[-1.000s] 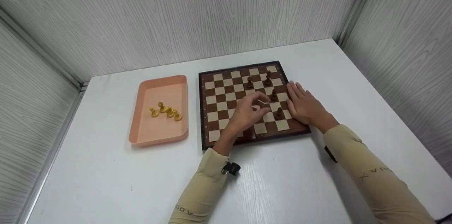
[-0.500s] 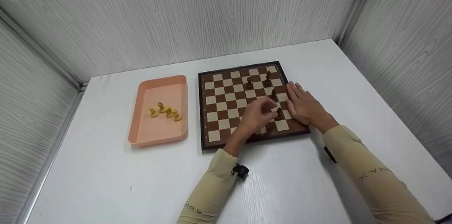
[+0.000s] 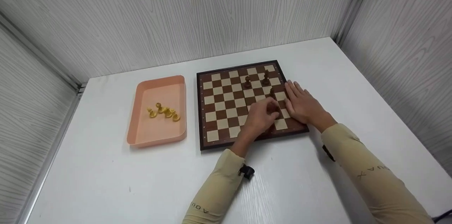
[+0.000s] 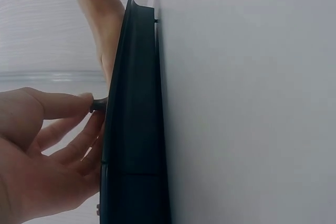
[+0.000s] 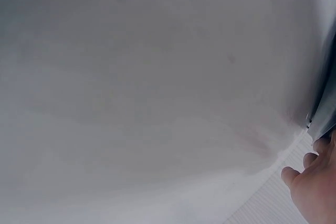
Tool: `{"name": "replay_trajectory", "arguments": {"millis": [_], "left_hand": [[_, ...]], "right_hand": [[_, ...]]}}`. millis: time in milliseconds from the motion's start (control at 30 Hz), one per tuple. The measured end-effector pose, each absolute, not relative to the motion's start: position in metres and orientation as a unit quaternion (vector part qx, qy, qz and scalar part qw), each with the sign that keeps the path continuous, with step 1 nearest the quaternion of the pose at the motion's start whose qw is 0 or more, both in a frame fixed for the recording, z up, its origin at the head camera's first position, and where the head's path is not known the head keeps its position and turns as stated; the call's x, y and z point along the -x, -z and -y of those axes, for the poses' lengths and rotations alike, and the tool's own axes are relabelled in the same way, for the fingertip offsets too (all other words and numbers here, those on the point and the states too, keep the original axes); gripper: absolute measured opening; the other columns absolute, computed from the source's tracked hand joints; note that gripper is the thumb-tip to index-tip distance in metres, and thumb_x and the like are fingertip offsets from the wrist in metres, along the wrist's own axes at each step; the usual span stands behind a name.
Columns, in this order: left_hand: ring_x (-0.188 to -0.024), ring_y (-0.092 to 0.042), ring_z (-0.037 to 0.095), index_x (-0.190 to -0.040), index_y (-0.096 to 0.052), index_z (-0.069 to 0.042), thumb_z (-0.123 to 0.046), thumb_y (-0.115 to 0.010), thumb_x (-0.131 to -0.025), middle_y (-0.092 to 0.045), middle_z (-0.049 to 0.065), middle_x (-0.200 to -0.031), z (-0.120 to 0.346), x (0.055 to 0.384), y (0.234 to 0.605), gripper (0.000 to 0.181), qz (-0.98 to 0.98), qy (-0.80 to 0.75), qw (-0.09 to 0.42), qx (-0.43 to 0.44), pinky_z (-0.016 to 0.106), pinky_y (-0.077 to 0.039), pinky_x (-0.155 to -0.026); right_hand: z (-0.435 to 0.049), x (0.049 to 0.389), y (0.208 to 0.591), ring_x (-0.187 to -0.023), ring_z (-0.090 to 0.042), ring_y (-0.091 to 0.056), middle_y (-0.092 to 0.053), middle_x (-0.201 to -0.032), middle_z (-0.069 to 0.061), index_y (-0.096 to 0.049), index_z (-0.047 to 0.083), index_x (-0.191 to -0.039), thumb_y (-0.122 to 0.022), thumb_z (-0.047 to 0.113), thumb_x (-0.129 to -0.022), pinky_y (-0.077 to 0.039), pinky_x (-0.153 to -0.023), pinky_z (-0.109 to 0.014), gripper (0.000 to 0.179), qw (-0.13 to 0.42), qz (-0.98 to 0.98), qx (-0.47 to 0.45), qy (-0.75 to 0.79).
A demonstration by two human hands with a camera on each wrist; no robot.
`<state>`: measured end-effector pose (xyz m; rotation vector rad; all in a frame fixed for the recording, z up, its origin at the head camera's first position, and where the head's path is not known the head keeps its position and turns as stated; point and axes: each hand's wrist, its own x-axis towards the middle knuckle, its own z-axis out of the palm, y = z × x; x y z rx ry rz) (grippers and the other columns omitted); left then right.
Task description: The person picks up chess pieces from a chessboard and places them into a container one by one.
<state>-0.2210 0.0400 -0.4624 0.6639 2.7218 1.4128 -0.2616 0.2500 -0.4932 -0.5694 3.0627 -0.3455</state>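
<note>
A chessboard [image 3: 231, 104] with brown and cream squares lies on the white table. My left hand [image 3: 260, 116] is over its near right part, thumb and fingertips pinching a dark brown chess piece [image 4: 98, 104], most of which the hand hides in the head view. Just beyond the fingers stands another dark chess piece [image 3: 272, 92]. Farther back, two more upright brown ones show, a round-headed chess piece [image 3: 247, 82] and a taller chess piece [image 3: 266, 78]. With fingers straight, my right hand [image 3: 303, 105] rests along the board's right edge.
Left of the board sits a shallow pink tray [image 3: 132, 128] holding several gold chess pieces [image 3: 168, 113], tumbled together. Pale wood-grain panels [image 3: 212, 12] enclose the table [image 3: 106, 178] at the back and on both sides.
My left hand has moved right across the board, and its fingers have closed on the nearest dark chess piece. The right hand keeps its place at the edge.
</note>
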Motion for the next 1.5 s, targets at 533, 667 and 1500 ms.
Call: {"name": "replay_trajectory", "arguments": {"millis": [533,667,1500], "left_hand": [[-0.091,-0.066,0.010,-0.104,-0.073,-0.008,-0.005,-0.076,-0.093,-0.074,0.002,-0.100,-0.042,0.222,0.461,0.012,-0.869,-0.450,-0.012,-0.205,0.023,-0.052,-0.080],[-0.092,-0.066,0.011,-0.104,-0.073,-0.007,-0.004,-0.076,-0.093,-0.074,0.003,-0.100,-0.042,0.222,0.462,0.012,-0.868,-0.450,-0.015,-0.208,0.024,-0.052,-0.081],[-0.093,-0.066,0.008,-0.106,-0.072,-0.004,-0.003,-0.073,-0.094,-0.074,0.003,-0.102,-0.039,0.217,0.446,0.012,-0.835,-0.487,-0.026,-0.255,0.028,-0.056,-0.084]], "right_hand": [[-0.246,0.262,0.493,-0.156,-0.039,-0.008,-0.009,-0.170,-0.020,-0.009,-0.003,-0.162,-0.025,0.029,-0.111,-0.018,-0.121,-0.059,0.062,0.006,-0.977,0.182,0.113],[-0.247,0.262,0.494,-0.156,-0.038,-0.008,-0.009,-0.170,-0.019,-0.009,-0.002,-0.162,-0.024,0.030,-0.111,-0.018,-0.122,-0.059,0.062,0.008,-0.977,0.180,0.111],[-0.250,0.262,0.493,-0.156,-0.039,-0.008,-0.010,-0.169,-0.021,-0.010,-0.003,-0.162,-0.025,0.031,-0.111,-0.019,-0.120,-0.061,0.063,0.007,-0.977,0.184,0.106]]}}
